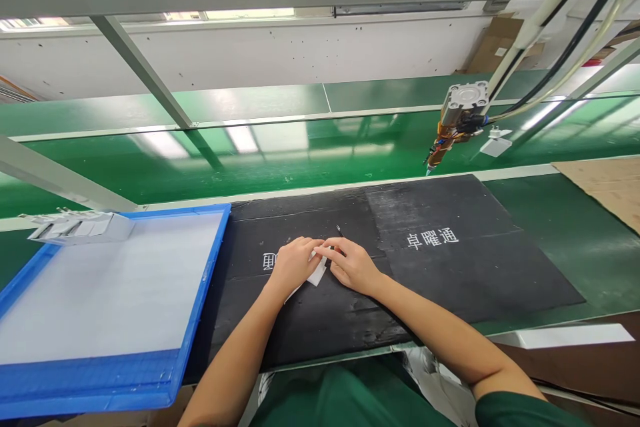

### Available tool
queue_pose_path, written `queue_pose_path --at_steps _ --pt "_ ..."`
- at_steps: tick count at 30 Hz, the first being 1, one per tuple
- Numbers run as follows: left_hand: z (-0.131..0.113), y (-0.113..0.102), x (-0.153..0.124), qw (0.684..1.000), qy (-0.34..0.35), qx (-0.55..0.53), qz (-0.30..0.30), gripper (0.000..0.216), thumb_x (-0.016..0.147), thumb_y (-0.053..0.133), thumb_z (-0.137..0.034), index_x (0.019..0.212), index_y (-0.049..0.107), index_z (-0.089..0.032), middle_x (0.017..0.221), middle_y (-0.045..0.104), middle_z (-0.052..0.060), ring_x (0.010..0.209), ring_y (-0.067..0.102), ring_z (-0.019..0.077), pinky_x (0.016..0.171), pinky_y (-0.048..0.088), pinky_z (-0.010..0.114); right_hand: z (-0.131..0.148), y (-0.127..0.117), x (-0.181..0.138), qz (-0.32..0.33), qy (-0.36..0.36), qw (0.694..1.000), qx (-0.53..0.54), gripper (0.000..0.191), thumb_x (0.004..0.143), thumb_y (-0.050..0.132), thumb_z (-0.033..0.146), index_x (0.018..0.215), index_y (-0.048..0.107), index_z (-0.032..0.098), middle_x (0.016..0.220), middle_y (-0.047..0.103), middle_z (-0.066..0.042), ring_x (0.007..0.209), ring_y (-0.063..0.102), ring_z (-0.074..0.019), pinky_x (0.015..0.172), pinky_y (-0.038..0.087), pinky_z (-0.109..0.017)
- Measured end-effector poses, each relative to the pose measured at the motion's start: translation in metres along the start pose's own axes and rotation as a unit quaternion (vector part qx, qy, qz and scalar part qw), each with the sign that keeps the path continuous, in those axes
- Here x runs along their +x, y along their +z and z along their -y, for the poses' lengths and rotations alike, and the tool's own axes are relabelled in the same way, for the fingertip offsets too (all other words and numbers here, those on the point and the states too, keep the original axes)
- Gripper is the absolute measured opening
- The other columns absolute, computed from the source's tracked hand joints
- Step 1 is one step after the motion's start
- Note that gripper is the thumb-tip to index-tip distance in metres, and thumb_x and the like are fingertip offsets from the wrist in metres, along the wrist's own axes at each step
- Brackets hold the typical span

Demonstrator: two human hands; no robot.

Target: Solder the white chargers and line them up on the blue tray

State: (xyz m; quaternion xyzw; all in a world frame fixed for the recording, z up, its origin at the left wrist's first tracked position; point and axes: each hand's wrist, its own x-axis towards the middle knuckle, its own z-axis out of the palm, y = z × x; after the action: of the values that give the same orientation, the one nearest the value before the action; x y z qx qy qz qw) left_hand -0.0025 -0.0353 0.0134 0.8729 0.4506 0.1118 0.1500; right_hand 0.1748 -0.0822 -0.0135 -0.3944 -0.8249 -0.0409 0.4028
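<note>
Over the black mat [345,320], my left hand [297,265] and my right hand [353,265] meet fingertip to fingertip. Both are closed around a small white piece [317,273], which shows below the fingers. Its upper part is hidden, so its exact kind cannot be told. A thin white edge also shows beside my left wrist. Just beyond my right fingers lies a slim, dark, pointed thing [340,231], partly covered by the hand.
At left, a blue tray [203,280] with a white lining holds a row of white plug adapters [83,227] at its far corner. A driver-like tool [443,137] hangs at right above the green conveyor [300,160]. Cardboard [607,183] lies far right.
</note>
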Motion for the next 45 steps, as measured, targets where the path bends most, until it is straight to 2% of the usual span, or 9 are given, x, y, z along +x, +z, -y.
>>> queue_pose_path --at_steps 5,12,18,25,45 --pt "-0.0001 -0.0002 -0.0001 1.000 -0.008 -0.001 0.008 0.024 0.093 0.054 -0.024 0.106 0.074 -0.027 0.097 0.076 0.000 0.093 0.068 0.0183 0.071 0.049 0.024 -0.0009 0.0006 -0.0013 0.007 0.004 1.000 -0.001 0.048 0.083 0.045 0.002 0.126 0.057 0.022 0.110 0.064 -0.008 0.085 0.060 -0.0134 0.076 0.056 -0.027" --pt "0.0001 -0.0005 -0.0002 1.000 -0.006 -0.001 0.006 0.022 0.093 0.056 -0.025 0.106 0.073 -0.026 0.098 0.075 0.001 0.094 0.068 0.0177 0.073 0.051 0.024 -0.0021 0.0013 -0.0026 0.008 0.011 1.000 0.007 0.051 0.085 0.044 0.003 0.131 0.054 0.024 0.112 0.064 -0.009 0.093 0.062 -0.0154 0.079 0.058 -0.029" --pt "-0.0019 -0.0027 0.0002 1.000 -0.015 -0.001 0.017 0.021 0.094 0.055 -0.026 0.106 0.073 -0.026 0.098 0.075 0.001 0.095 0.068 0.0173 0.073 0.051 0.023 -0.0006 0.0006 0.0000 0.002 0.010 1.000 0.006 0.045 0.089 0.045 0.004 0.129 0.055 0.024 0.111 0.064 -0.008 0.088 0.060 -0.0140 0.075 0.057 -0.027" --pt "-0.0015 -0.0016 0.0000 1.000 -0.017 -0.002 0.024 0.022 0.094 0.055 -0.026 0.106 0.073 -0.027 0.096 0.075 0.001 0.095 0.067 0.0176 0.073 0.049 0.023 -0.0006 0.0007 0.0001 0.007 0.009 1.000 0.001 0.049 0.089 0.043 0.004 0.131 0.055 0.026 0.109 0.066 -0.007 0.079 0.057 -0.0134 0.075 0.056 -0.028" --pt "-0.0032 -0.0042 0.0005 0.999 -0.009 -0.005 0.038 0.023 0.096 0.053 -0.026 0.110 0.072 -0.026 0.100 0.075 0.001 0.095 0.065 0.0179 0.077 0.049 0.025 -0.0007 -0.0017 -0.0003 0.027 0.012 0.999 -0.015 0.044 0.087 0.045 0.003 0.124 0.059 0.023 0.109 0.070 -0.006 0.082 0.061 -0.0149 0.073 0.055 -0.028"
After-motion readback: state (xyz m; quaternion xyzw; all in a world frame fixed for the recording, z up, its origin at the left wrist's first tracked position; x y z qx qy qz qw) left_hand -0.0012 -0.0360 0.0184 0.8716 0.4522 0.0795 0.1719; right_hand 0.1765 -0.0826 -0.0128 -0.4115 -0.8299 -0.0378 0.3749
